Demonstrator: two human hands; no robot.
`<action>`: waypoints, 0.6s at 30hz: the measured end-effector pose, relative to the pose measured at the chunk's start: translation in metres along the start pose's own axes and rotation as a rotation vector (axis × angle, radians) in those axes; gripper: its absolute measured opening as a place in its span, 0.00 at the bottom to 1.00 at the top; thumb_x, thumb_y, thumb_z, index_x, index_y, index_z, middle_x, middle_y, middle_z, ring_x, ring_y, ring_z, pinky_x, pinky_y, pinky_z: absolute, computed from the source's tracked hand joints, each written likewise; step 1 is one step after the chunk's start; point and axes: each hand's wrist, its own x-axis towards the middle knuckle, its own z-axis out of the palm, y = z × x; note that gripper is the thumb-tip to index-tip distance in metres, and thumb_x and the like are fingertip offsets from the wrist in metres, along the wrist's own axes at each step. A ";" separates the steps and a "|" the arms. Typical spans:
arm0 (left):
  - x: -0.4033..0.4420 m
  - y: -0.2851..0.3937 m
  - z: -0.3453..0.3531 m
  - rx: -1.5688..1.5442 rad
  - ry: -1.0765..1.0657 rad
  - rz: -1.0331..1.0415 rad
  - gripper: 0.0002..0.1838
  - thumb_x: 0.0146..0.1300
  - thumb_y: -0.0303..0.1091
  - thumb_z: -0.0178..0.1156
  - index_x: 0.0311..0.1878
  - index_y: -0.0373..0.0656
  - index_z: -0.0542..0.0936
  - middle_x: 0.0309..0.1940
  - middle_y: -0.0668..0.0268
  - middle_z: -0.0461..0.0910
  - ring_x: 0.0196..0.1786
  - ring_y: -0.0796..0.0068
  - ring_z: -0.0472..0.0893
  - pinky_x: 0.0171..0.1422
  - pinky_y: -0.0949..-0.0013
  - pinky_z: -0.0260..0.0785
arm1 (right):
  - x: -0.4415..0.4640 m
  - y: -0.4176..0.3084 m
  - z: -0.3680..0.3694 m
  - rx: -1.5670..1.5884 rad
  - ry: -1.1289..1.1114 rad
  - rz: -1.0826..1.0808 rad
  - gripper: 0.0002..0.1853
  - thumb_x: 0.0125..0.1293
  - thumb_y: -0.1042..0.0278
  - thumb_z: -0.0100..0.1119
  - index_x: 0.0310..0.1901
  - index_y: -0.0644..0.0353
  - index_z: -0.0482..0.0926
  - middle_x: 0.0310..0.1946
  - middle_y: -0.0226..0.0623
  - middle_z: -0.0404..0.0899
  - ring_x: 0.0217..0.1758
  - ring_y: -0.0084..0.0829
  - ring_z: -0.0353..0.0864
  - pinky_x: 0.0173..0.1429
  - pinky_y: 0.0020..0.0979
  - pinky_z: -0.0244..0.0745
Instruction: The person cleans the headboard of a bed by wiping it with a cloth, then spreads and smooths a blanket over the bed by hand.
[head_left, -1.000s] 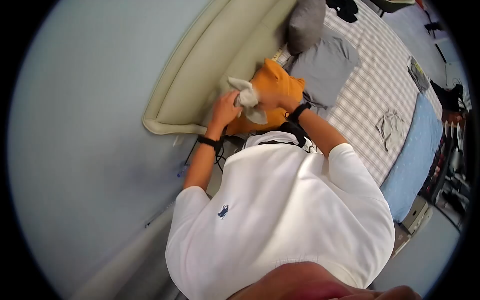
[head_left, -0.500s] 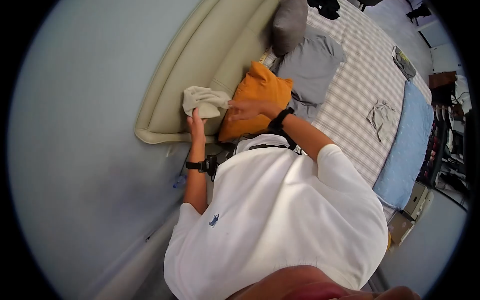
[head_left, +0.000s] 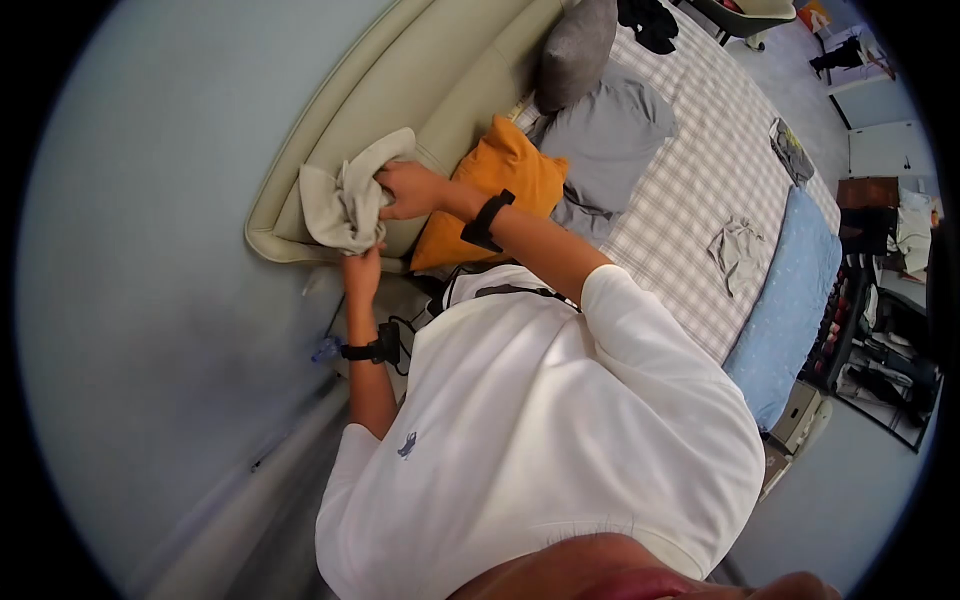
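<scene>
Most of my left hand's (head_left: 362, 272) fingers were hidden by the cloth (head_left: 345, 200), so I could not tell how far they closed; the hand touched its lower edge. My right hand (head_left: 408, 190) had its fingers curled onto the cloth's right side, some tips lost in the folds. The cloth hung bunched in front of the headboard (head_left: 440, 85), its full shape impossible to make out.

The orange cushion (head_left: 500, 180) leaned near the headboard, its lower end partly behind my right forearm. Beyond it, a grey pillow (head_left: 610, 140) and a darker cushion (head_left: 577, 60), cut off at the top, lay on the checked sheet (head_left: 690, 160). A crumpled garment (head_left: 738, 252) lay nearer the long blue pillow (head_left: 790, 300). Past the bed, the chair (head_left: 745, 15) was cropped by the frame, and clothes on the rack (head_left: 885, 360) blurred together by the dark lens edge. Pale wall (head_left: 150, 250) filled the left.
</scene>
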 end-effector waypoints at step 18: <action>0.058 0.122 -0.035 0.392 -0.621 0.223 0.20 0.60 0.44 0.60 0.51 0.42 0.77 0.49 0.53 0.78 0.52 0.50 0.75 0.56 0.58 0.67 | 0.014 0.009 0.015 0.358 0.164 0.202 0.28 0.56 0.48 0.62 0.47 0.67 0.75 0.42 0.53 0.76 0.50 0.48 0.75 0.53 0.37 0.70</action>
